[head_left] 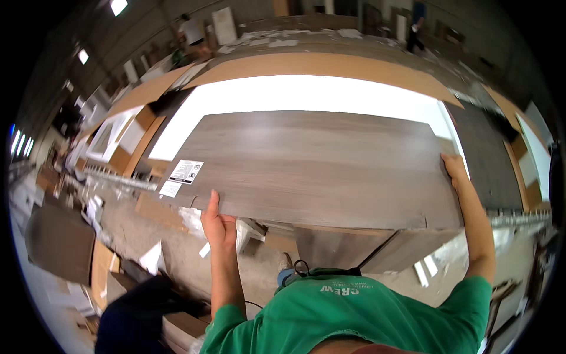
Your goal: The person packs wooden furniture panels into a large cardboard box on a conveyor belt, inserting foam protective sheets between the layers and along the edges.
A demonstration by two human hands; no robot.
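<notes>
Across our chest we carry a grey wood-grain panel (312,165), level above a white board (306,94). Our left hand (217,221) grips its near edge, fingers curled under; our right hand (455,168) clamps the right edge. We'd best keep both grips even and the panel flat, so that corners clear the stacked boards.

- Ceiling lights (118,6) are glowing over a dim workshop.
- Brown and white boards (318,66) are lying stacked across the middle.
- Cardboard scraps (104,262) are littering the dusty concrete floor (132,233).
</notes>
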